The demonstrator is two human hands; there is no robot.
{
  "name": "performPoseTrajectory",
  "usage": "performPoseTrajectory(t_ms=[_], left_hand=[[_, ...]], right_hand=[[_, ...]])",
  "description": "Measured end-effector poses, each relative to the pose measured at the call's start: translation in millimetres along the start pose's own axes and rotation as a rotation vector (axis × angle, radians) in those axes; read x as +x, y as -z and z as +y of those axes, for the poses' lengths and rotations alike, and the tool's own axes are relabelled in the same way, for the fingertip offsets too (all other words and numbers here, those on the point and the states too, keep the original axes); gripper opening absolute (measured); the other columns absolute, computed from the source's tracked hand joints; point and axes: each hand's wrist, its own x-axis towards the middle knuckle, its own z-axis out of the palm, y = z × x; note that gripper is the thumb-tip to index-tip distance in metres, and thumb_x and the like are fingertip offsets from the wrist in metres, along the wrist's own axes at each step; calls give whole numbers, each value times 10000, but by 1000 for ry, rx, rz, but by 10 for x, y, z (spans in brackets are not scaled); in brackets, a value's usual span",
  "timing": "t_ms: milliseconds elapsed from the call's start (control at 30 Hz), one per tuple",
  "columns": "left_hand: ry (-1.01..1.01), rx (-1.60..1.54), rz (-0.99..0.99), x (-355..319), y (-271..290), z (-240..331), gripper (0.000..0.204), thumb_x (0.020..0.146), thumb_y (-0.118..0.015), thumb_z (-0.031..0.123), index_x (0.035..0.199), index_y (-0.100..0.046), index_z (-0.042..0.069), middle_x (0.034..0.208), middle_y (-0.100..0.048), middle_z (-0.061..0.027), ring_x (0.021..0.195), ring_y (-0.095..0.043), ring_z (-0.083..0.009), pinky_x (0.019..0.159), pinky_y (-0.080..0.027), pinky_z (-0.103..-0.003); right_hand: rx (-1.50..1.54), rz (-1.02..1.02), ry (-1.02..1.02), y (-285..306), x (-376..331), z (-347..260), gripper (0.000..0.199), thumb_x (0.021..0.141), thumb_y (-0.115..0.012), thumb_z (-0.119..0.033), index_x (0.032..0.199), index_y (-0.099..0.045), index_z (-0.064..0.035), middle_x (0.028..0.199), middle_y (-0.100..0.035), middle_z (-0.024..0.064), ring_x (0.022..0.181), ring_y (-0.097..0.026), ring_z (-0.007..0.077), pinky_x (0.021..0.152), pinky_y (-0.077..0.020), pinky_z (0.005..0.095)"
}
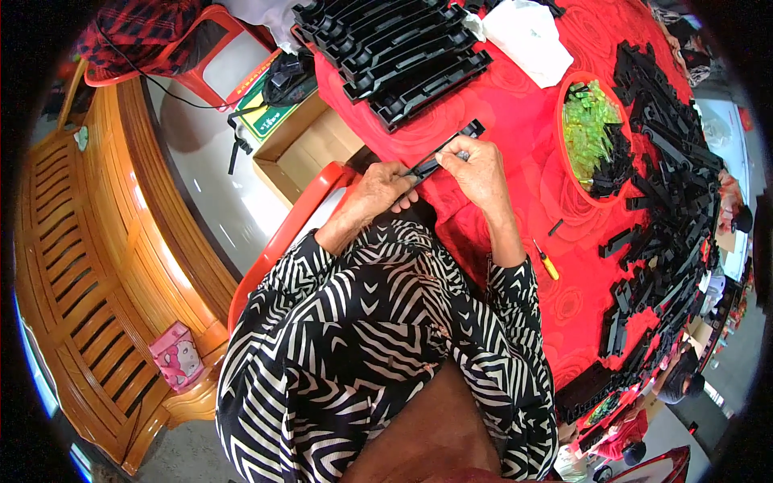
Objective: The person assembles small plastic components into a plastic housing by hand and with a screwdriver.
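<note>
Both my hands hold one long black plastic part [470,129] over the near edge of the red-covered table. My left hand [382,190] is closed around its lower end. Higher up, the fingers of my right hand [477,171] are pinched against the part, its far tip sticking out past them. Whether a smaller piece sits under my right fingertips is hidden. Just beyond, similar long black parts [403,60] lie stacked in rows. To the right of my right hand stands a red basket [562,145] with yellow-green clear pieces [589,121] and small black pieces.
A yellow-handled screwdriver [549,264] and a small black piece [555,227] lie on the red tablecloth [568,310]. Loose black parts [668,177] heap along the right side. A white bag [527,40] lies at the back. An open cardboard box [310,153] and wooden bench [121,266] stand left.
</note>
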Motion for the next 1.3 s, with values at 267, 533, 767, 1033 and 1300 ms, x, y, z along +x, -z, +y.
performPoseTrajectory(t_ms=[267,533,767,1033,1300], left_hand=[[-18,117,58,22,-52,-37,238,893,-511,218,800,-561,5,618,-583,-39,496,-505,-70,424,-402,-206],[21,156,142,-15,-111,84,275,882,-524,247,734,-565,18,539,-550,-30,445,-497,-84,405,-394,-235],[-34,100,140,-9,-105,7,271,868,-538,227,694,-562,20,513,-538,-32,415,-477,-82,389,-379,-242],[0,36,40,-68,-138,-60,272,879,-536,240,700,-558,37,527,-525,-8,424,-460,-69,394,-371,-230],[-128,170,61,-15,-55,-252,230,847,-574,233,772,-596,16,574,-545,-21,513,-524,-81,456,-409,-237]], right_hand=[[-259,79,-61,-113,-42,-110,154,739,-625,-205,727,-601,-53,625,-593,136,602,-591,316,543,-435,407],[-312,168,19,-169,-112,-119,122,756,-620,-176,747,-599,-56,693,-605,120,629,-598,289,559,-445,388],[-401,719,249,258,-43,-82,198,818,-594,-196,908,-583,-20,740,-570,143,677,-551,282,630,-441,383],[-198,215,-22,240,24,67,343,877,-515,-311,770,-550,13,638,-521,145,620,-529,221,584,-413,359],[98,174,218,135,-59,51,155,825,-529,-136,745,-513,-4,587,-469,84,536,-472,154,517,-389,294]])
